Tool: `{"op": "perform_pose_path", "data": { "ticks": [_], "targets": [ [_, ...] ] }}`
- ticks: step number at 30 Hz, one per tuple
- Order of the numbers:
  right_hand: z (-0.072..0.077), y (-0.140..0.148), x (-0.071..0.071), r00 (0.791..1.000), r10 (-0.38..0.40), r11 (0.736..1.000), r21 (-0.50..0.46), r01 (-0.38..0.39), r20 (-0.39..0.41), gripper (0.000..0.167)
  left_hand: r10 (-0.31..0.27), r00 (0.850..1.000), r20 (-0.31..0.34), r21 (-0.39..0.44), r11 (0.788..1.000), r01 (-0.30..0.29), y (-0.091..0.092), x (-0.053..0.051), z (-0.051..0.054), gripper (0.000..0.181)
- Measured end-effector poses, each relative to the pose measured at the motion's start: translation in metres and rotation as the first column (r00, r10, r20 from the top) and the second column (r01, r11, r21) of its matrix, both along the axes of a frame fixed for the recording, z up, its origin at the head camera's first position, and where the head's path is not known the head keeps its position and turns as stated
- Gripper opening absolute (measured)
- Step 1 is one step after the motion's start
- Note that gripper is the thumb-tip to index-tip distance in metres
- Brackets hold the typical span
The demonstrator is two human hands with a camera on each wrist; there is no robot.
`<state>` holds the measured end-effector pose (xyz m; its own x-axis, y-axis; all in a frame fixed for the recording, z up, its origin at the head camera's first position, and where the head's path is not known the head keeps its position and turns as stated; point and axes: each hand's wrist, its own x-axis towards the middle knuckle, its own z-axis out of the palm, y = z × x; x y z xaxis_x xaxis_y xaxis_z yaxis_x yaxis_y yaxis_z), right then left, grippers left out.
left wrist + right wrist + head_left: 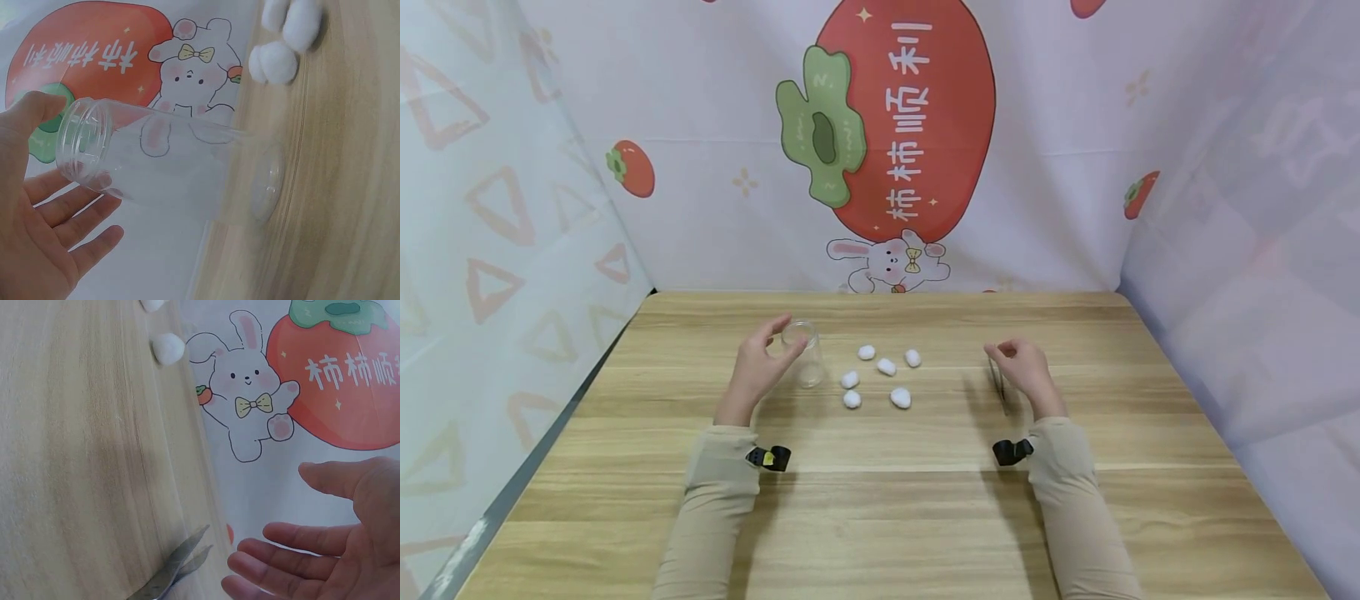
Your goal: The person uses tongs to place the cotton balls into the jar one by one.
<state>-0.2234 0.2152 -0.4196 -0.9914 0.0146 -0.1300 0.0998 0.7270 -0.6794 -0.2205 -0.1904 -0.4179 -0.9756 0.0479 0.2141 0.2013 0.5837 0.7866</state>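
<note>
spreads the left hand (758,368) loosely around the mouth of an upright clear jar (812,363), left of centre in the head view — cannot tell if touching. has the right hand (1027,370) relaxed, gripping nothing, near grey tweezers (1001,392), right of centre. shows six white balls (887,367) between, on the wooden table (887,533). reads "柿柿顺利", turned sideways, on the red fruit print (958,125) — upper centre, above a printed rabbit (887,260).

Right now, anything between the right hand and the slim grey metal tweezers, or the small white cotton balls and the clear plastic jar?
Nothing visible between right hand and tweezers. Only bare tabletop separates the jar from the nearest cotton ball, but the left hand crowds the jar's rim.
</note>
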Motion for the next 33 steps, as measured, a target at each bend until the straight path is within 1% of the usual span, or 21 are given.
{"op": "perform_pose_path", "data": {
  "ticks": [6,12,18,24,28,33],
  "targets": [
    [-0.005,-0.001,0.004,0.995,-0.083,0.996,-0.038,0.086,0.062,0.060,0.020,0.999,0.039,0.045,0.999,-0.021,0.002,0.001,-0.005,0.067],
    [-0.012,0.001,0.007,0.979,-0.169,0.979,-0.095,0.180,0.110,0.052,0.038,0.998,0.040,0.090,0.995,-0.041,0.004,0.001,-0.012,0.072],
    [-0.023,0.006,0.006,0.966,-0.239,0.962,-0.115,0.249,0.097,0.047,0.051,0.998,0.035,0.112,0.992,-0.054,0.005,0.001,-0.018,0.075],
    [-0.030,0.005,0.007,0.938,-0.314,0.923,-0.186,0.337,0.146,0.042,0.056,0.997,0.045,0.147,0.987,-0.062,0.008,0.003,-0.022,0.076],
    [-0.034,0.004,0.008,0.926,-0.349,0.906,-0.199,0.373,0.147,0.039,0.050,0.997,0.061,0.173,0.983,-0.060,0.008,0.003,-0.025,0.077],
    [-0.038,0.001,0.008,0.911,-0.394,0.893,-0.184,0.411,0.126,0.033,0.040,0.995,0.091,0.183,0.982,-0.056,0.008,0.002,-0.028,0.077]
  ]
}}
